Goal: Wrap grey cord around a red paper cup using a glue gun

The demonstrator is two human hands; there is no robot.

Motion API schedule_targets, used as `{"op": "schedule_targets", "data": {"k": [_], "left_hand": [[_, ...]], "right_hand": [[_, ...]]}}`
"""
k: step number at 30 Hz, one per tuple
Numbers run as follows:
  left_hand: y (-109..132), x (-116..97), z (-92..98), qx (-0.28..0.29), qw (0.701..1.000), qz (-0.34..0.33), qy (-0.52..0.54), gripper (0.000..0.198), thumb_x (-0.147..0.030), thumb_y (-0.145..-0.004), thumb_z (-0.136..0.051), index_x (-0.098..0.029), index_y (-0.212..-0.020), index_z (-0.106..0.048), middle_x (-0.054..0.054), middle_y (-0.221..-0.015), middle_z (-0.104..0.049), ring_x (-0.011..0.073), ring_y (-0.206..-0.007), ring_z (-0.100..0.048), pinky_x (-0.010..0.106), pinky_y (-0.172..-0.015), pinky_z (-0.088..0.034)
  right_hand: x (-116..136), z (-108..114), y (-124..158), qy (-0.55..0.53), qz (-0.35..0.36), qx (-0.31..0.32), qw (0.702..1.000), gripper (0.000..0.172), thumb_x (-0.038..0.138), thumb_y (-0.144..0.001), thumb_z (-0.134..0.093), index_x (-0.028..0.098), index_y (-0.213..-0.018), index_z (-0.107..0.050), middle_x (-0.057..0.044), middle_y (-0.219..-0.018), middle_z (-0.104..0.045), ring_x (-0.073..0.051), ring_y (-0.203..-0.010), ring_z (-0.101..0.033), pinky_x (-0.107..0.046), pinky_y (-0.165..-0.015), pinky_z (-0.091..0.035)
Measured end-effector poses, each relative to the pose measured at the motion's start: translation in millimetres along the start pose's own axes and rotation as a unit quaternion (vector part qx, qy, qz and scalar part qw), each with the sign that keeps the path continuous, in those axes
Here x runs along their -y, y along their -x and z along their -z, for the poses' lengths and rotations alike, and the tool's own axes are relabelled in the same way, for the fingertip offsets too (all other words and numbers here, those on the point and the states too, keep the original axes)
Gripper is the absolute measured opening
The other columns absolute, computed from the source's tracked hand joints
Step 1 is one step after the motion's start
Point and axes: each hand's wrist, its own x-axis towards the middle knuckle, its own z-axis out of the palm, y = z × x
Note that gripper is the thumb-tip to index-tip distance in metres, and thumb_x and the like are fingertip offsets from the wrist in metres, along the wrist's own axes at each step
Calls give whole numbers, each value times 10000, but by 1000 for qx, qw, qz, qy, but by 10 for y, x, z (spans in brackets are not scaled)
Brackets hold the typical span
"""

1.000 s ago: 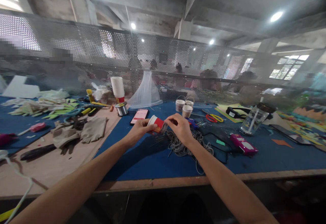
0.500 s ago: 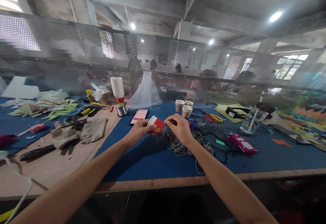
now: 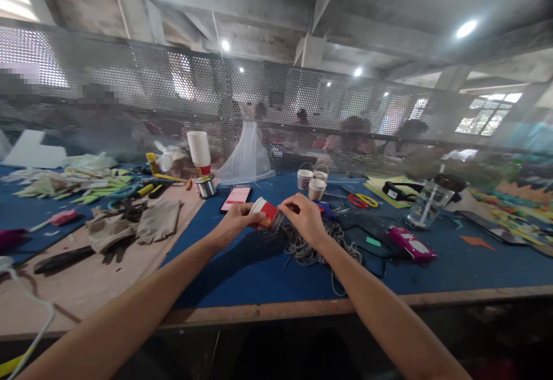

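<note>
My left hand [image 3: 237, 220] is closed around a red and white paper cup [image 3: 268, 212], which lies tilted on its side with its white rim to the left. At the cup's other end, my right hand [image 3: 303, 214] has its thumb and forefinger pinched together. Something thin and greyish shows between that pinch and the cup, too fine to name. Beneath the right hand lies a tangled heap of grey cord [image 3: 302, 249] on the blue table covering. Just behind the cup is a phone [image 3: 235, 198] with a lit pinkish screen.
A stack of paper cups [image 3: 199, 149] stands on a wire spool [image 3: 205, 186]. Behind my hands are small bucket-like cups [image 3: 317, 188] with handles and scissors [image 3: 363, 200]. Gloves [image 3: 159, 220] lie left; a magenta box [image 3: 412, 244] and a clear bottle [image 3: 432, 202] are right. Mesh [image 3: 276, 98] rises behind.
Both hands stay almost in place, with the cup still in the left. The greyish thin material by the right fingertips looks slightly different.
</note>
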Motion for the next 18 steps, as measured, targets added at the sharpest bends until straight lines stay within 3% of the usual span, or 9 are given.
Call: {"op": "schedule_targets", "data": {"k": [18], "left_hand": [[16, -13, -1, 4, 1000, 3, 1, 254, -395, -742, -735, -154, -819, -750, 77, -799, -751, 187, -702, -661, 294, -666, -507]], "right_hand": [[-41, 4, -13, 8, -19, 8, 1000, 167, 344, -897, -626, 225, -818, -713, -15, -799, -637, -150, -720, -590, -255, -709, -462]]}}
